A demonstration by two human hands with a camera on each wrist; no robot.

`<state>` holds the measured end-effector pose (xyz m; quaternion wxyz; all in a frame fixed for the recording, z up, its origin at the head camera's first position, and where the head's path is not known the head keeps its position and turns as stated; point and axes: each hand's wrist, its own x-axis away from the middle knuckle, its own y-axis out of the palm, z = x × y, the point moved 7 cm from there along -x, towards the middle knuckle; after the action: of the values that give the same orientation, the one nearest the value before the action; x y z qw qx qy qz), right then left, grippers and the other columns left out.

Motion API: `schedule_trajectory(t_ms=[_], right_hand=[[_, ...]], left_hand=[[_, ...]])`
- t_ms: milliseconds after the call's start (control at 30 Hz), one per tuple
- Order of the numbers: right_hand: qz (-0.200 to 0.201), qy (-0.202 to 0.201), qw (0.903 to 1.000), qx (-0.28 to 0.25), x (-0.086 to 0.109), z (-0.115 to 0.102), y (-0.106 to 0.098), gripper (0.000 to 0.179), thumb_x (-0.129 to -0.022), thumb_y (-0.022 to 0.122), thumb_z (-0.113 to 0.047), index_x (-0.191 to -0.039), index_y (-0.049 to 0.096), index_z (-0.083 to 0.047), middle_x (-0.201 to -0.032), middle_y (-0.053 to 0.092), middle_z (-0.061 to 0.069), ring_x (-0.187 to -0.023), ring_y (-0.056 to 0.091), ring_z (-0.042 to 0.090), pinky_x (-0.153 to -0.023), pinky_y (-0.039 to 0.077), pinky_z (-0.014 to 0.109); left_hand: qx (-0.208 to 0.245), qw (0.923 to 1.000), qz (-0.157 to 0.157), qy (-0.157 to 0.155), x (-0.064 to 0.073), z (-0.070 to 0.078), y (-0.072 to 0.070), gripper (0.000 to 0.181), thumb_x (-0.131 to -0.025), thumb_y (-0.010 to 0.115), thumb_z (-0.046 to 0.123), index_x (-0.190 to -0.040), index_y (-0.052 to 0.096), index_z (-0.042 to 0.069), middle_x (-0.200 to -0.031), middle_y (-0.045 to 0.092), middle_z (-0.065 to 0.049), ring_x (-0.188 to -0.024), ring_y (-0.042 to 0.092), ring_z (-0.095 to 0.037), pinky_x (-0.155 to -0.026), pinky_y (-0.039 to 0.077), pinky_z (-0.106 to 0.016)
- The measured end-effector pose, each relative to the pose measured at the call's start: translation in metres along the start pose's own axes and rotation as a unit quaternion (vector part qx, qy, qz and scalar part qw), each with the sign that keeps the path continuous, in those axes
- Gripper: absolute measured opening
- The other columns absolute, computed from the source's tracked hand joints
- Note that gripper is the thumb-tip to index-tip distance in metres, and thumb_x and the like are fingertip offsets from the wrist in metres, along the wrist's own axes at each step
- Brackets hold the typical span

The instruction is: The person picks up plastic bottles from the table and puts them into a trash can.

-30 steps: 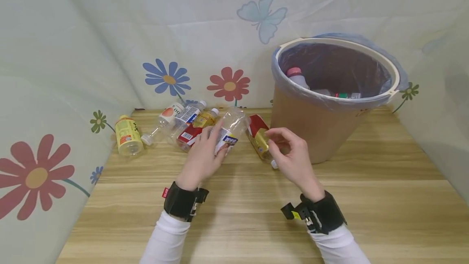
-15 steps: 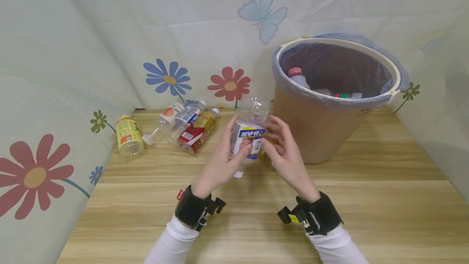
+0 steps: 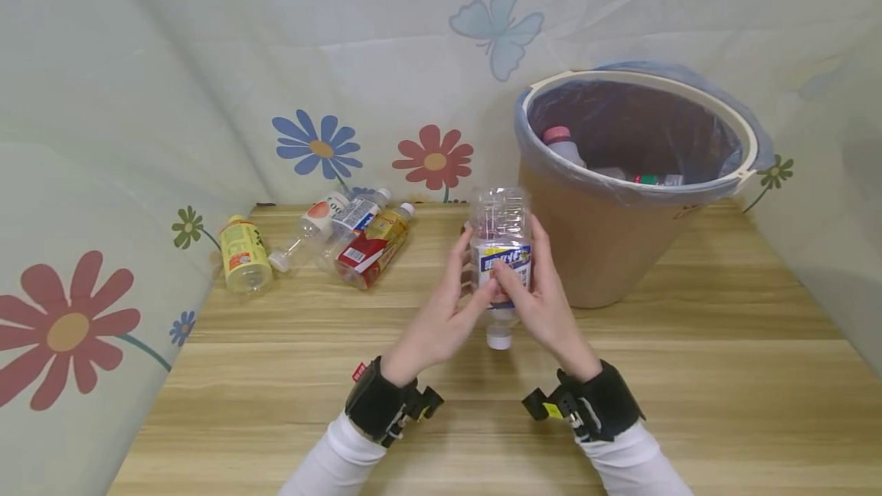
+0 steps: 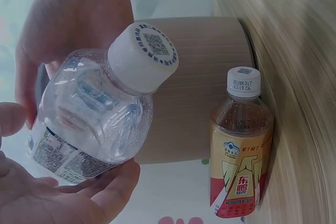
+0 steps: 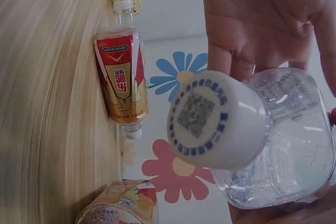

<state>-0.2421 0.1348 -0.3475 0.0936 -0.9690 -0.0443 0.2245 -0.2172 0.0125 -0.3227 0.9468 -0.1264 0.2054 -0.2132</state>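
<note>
Clear bottle [image 3: 501, 222] held inverted over table [image 3: 482, 442], beside bin [image 3: 586, 251] | gripped by left hand [image 3: 444, 320] and right hand [image 3: 547, 312] | risk: may be dropped if squeezed unevenly; red-gold bottle [image 4: 241, 156] behind may be knocked if reached past low.

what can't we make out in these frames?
Head: middle of the held bottle's label, covered by the left grip and right grip.
Head: lower contents of the bin, hidden by its near side.
Head: fine print on the yellow bottle, too small.
Right wrist: rest of the lower red bottle, cut off by the bottom edge.
</note>
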Motion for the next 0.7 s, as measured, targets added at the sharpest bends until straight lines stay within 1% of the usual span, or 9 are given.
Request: schedule_trajectory(t_ms=[33, 100, 200, 267, 333, 400, 500, 600, 700], right_hand=[[-0.001, 0.002, 1.0, 0.003, 0.0, 0.0, 0.0, 0.073, -0.094, 0.055, -0.009, -0.152, 0.012, -0.025, -0.137, 0.04, 0.014, -0.097, 0.055, 0.026, -0.07, 0.055, 0.031], [-0.004, 0.002, 0.9999, 0.009, 0.0, -0.004, 0.0, 0.075, -0.093, 0.055, -0.008, -0.152, 0.011, -0.023, -0.135, 0.041, 0.016, -0.096, 0.055, 0.027, -0.07, 0.055, 0.033], [-0.008, 0.001, 0.9999, 0.014, 0.001, -0.014, 0.002, 0.076, -0.092, 0.056, -0.004, -0.152, 0.01, -0.016, -0.13, 0.045, 0.02, -0.092, 0.057, 0.029, -0.068, 0.056, 0.035], [-0.006, 0.0, 0.9995, 0.03, 0.002, -0.023, 0.003, 0.076, -0.091, 0.057, -0.003, -0.151, 0.011, -0.01, -0.126, 0.047, 0.023, -0.088, 0.058, 0.03, -0.067, 0.056, 0.036], [-0.001, 0.003, 0.9989, 0.048, 0.003, -0.029, 0.004, 0.077, -0.09, 0.058, -0.003, -0.15, 0.011, -0.006, -0.121, 0.049, 0.024, -0.085, 0.058, 0.029, -0.065, 0.055, 0.037], [0.008, 0.001, 0.9973, 0.073, 0.003, -0.034, 0.004, 0.077, -0.088, 0.06, -0.004, -0.15, 0.014, -0.004, -0.12, 0.05, 0.024, -0.085, 0.058, 0.028, -0.067, 0.054, 0.038], [0.028, -0.003, 0.9944, 0.102, 0.004, -0.039, 0.003, 0.078, -0.086, 0.064, -0.006, -0.149, 0.018, -0.004, -0.128, 0.047, 0.022, -0.093, 0.054, 0.029, -0.073, 0.05, 0.042], [0.042, -0.01, 0.9912, 0.125, 0.004, -0.043, 0.004, 0.079, -0.085, 0.066, -0.009, -0.149, 0.02, -0.004, -0.139, 0.039, 0.021, -0.101, 0.049, 0.031, -0.078, 0.046, 0.045], [0.046, -0.012, 0.9891, 0.139, 0.004, -0.046, 0.005, 0.079, -0.085, 0.066, -0.01, -0.149, 0.02, -0.005, -0.143, 0.035, 0.021, -0.103, 0.047, 0.032, -0.079, 0.045, 0.046]], left_hand=[[0.0, 1.0, -0.003, -0.004, 0.0, -0.001, 0.001, 0.066, -0.1, 0.044, 0.012, -0.15, 0.003, 0.002, -0.148, 0.025, -0.027, -0.132, 0.034, -0.035, -0.102, 0.039, -0.049], [-0.008, 0.9999, -0.005, -0.005, -0.001, -0.01, 0.004, 0.07, -0.099, 0.046, 0.016, -0.151, 0.0, 0.007, -0.15, 0.022, -0.024, -0.132, 0.033, -0.033, -0.102, 0.039, -0.048], [-0.03, 0.9995, -0.006, 0.0, -0.003, -0.022, 0.009, 0.079, -0.097, 0.052, 0.024, -0.151, -0.005, 0.016, -0.151, 0.022, -0.018, -0.13, 0.036, -0.03, -0.1, 0.042, -0.047], [-0.042, 0.9991, -0.002, 0.007, -0.004, -0.031, 0.012, 0.086, -0.094, 0.057, 0.029, -0.151, -0.007, 0.022, -0.151, 0.023, -0.013, -0.129, 0.038, -0.025, -0.098, 0.043, -0.045], [-0.049, 0.9987, 0.001, 0.016, -0.004, -0.033, 0.013, 0.092, -0.091, 0.061, 0.032, -0.15, -0.009, 0.025, -0.15, 0.024, -0.009, -0.128, 0.04, -0.022, -0.098, 0.045, -0.043], [-0.051, 0.9985, 0.003, 0.022, -0.003, -0.033, 0.014, 0.097, -0.088, 0.064, 0.034, -0.15, -0.01, 0.026, -0.151, 0.023, -0.006, -0.128, 0.039, -0.019, -0.099, 0.044, -0.041], [-0.053, 0.9982, 0.001, 0.029, -0.002, -0.031, 0.015, 0.101, -0.087, 0.066, 0.035, -0.15, -0.012, 0.025, -0.152, 0.02, -0.005, -0.127, 0.04, -0.018, -0.1, 0.043, -0.041], [-0.056, 0.998, -0.002, 0.028, -0.002, -0.03, 0.014, 0.101, -0.087, 0.065, 0.033, -0.15, -0.013, 0.023, -0.153, 0.018, -0.006, -0.127, 0.04, -0.019, -0.101, 0.043, -0.041], [-0.052, 0.9982, -0.004, 0.028, -0.002, -0.029, 0.013, 0.098, -0.089, 0.063, 0.031, -0.15, -0.012, 0.023, -0.152, 0.02, -0.008, -0.126, 0.04, -0.02, -0.1, 0.042, -0.042]])
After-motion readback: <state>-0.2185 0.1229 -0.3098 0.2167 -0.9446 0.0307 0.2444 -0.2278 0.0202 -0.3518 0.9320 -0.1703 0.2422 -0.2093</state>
